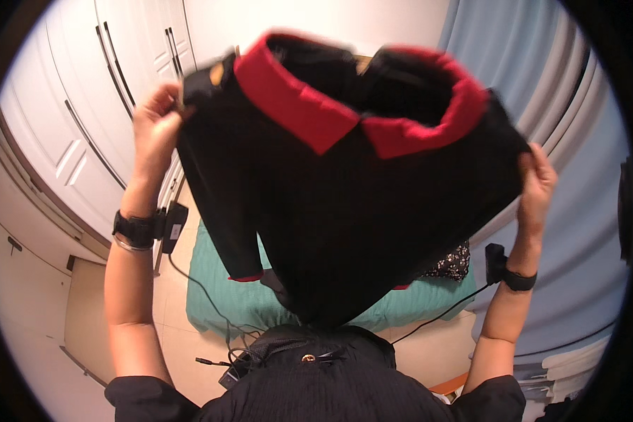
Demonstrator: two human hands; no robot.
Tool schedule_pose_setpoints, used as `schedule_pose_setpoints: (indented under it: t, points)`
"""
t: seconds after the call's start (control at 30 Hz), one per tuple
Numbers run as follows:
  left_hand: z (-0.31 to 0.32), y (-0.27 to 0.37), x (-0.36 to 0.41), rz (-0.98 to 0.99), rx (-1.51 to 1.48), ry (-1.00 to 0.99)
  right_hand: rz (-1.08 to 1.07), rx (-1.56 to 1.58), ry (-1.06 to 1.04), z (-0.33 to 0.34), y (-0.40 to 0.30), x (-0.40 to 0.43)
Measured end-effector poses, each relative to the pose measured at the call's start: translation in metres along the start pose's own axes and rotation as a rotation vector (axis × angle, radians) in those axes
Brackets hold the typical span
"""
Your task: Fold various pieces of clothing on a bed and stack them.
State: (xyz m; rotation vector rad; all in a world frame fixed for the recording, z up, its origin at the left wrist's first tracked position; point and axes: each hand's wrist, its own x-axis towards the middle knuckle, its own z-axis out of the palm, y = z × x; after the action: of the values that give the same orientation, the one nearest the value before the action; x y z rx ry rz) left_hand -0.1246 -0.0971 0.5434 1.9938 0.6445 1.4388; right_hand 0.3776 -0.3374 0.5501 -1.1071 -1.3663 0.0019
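A black long-sleeved garment (316,211) with a wide red collar (300,113) hangs spread out before me. My left hand (158,126) pinches it at one shoulder, beside a small gold-coloured patch (217,75). At the opposite shoulder my right hand (538,174) grips the cloth. The collar's two red points meet near the middle of the front, and a gap shows at its far side. One sleeve hangs down on the left and ends in a red cuff (245,278). Most of the other sleeve is hidden behind the body of the garment.
Behind the garment lies a bed with a green cover (211,295) and a dark floral cloth (451,264) on it. White wardrobes (79,105) line the left; blue-grey curtains (575,211) hang at right. Cables (200,285) run from devices on both wrists towards my waist.
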Motion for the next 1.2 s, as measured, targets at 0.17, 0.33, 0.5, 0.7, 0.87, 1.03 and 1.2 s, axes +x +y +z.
schedule_pose_setpoints:
  t: [0.17, 0.33, 0.5, 0.7, 0.87, 1.03, 1.2]
  points:
    - [0.027, 0.072, 0.014, 0.418, -0.062, 0.434, -0.233, 0.013, 0.340, -0.032, -0.038, 0.007]
    - [-0.006, 0.103, 0.016, 0.547, 0.211, 0.265, -0.224, -0.070, 0.226, -0.050, -0.045, -0.005]
    - [-0.054, 0.144, -0.003, 0.519, 0.230, 0.330, -0.133, 0.045, 0.393, -0.096, -0.064, -0.019]
    - [-0.050, 0.225, -0.031, 0.438, 0.370, 0.273, -0.330, 0.138, 0.349, -0.054, -0.099, -0.002]
    - [-0.027, 0.197, -0.042, 0.215, 0.223, 0.252, -0.064, 0.253, 0.206, -0.054, -0.086, -0.008]
    - [0.007, 0.169, -0.091, -0.320, -0.013, 0.341, 0.091, 0.196, 0.278, -0.067, -0.024, -0.067]
    - [0.000, 0.134, -0.163, -0.554, -0.005, 0.188, 0.315, 0.240, -0.293, -0.026, -0.022, -0.095]
